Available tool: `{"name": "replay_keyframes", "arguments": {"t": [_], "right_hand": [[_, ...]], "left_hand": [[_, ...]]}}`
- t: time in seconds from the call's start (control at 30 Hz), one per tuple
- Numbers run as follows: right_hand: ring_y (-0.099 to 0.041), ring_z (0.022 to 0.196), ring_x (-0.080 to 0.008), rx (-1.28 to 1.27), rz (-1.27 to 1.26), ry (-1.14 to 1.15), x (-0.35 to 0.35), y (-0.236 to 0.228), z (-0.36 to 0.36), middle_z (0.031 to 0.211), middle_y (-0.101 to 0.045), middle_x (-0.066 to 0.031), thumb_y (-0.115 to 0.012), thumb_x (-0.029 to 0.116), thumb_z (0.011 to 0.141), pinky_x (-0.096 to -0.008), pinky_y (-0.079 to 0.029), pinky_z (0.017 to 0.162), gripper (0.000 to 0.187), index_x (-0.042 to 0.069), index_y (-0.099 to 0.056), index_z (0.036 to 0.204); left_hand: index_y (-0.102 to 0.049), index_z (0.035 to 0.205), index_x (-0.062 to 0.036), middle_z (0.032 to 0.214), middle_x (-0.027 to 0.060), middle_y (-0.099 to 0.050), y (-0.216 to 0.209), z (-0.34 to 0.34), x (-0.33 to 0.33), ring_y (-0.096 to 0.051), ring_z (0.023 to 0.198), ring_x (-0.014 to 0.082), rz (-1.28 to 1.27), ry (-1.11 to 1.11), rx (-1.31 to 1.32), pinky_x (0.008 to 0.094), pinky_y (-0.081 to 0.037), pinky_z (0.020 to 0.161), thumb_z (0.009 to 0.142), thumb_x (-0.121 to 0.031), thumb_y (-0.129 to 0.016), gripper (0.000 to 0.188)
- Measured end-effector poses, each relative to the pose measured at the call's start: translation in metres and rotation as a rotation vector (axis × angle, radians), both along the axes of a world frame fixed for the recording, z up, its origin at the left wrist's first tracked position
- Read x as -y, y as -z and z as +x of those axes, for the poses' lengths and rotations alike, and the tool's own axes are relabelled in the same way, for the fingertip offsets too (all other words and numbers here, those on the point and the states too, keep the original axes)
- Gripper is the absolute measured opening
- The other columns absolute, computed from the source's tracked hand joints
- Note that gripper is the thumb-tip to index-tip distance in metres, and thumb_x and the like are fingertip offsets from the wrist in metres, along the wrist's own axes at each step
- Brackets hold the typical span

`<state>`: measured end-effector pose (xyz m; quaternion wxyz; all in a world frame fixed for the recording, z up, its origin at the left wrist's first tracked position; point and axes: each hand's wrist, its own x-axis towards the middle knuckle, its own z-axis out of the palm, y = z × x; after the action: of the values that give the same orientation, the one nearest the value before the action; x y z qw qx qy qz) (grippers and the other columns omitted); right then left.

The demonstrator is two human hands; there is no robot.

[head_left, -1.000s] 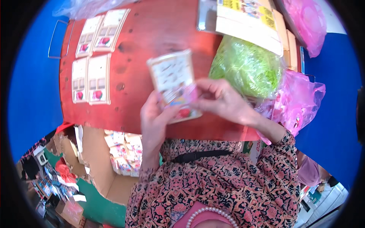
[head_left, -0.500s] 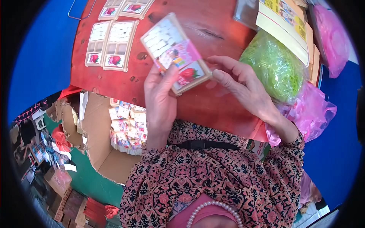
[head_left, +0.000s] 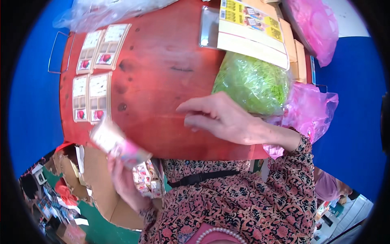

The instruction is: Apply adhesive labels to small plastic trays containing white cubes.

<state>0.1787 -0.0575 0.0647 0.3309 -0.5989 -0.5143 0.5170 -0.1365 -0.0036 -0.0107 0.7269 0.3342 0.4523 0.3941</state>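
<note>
My left hand [head_left: 122,175] is closed on the lower end of a pale compartment tray [head_left: 107,136], blurred by motion. A pink printed packet shows on the tray's face, near my fingers. The tray is tilted over the red table's front left edge, beside an open cardboard box [head_left: 97,183]. Inside that box lie many small packed trays [head_left: 143,179], partly hidden by my left arm. My right hand [head_left: 227,118] hovers above the red table [head_left: 162,89], fingers stretched and slightly bent, thumb apart, holding nothing.
Several compartment trays [head_left: 99,93] with strawberry pictures lie at the table's left. A clear bag of green shreds [head_left: 256,83], a yellow printed sheet [head_left: 254,36] and pink plastic bags [head_left: 313,110] are at the right. Clear plastic film [head_left: 122,14] covers the far left edge.
My left hand has carried the tray left and down, away from my right hand, to the box side. My right hand no longer touches the tray. The view has shifted.
</note>
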Motion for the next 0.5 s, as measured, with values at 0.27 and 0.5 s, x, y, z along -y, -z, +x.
{"name": "replay_keyframes", "arguments": {"t": [0.27,0.5], "right_hand": [[-0.059,0.073,-0.0129,0.618,0.379,0.467,-0.011,-0.021,0.093,0.090,-0.064,-0.0114,-0.061,0.015,0.084,-0.0246,-0.048,0.063,0.028,0.000,-0.060,0.107],[-0.032,0.124,-0.0363,1.046,0.350,0.239,-0.020,0.007,0.122,0.134,-0.034,-0.0224,-0.071,0.035,0.069,-0.0413,-0.031,0.101,0.075,0.001,-0.041,0.128]], "left_hand": [[-0.051,0.114,0.0022,0.102,0.0061,-0.060,0.085,-0.216,0.054,-0.058,0.089,0.0163,-0.174,0.009,-0.348,0.0324,-0.045,0.083,0.083,-0.014,-0.060,0.036],[-0.054,0.107,0.0028,0.086,0.0130,-0.060,0.176,-0.248,0.075,-0.056,0.076,0.0228,-0.218,0.435,-1.705,0.0393,-0.044,0.072,0.085,-0.016,-0.054,0.029]]}}
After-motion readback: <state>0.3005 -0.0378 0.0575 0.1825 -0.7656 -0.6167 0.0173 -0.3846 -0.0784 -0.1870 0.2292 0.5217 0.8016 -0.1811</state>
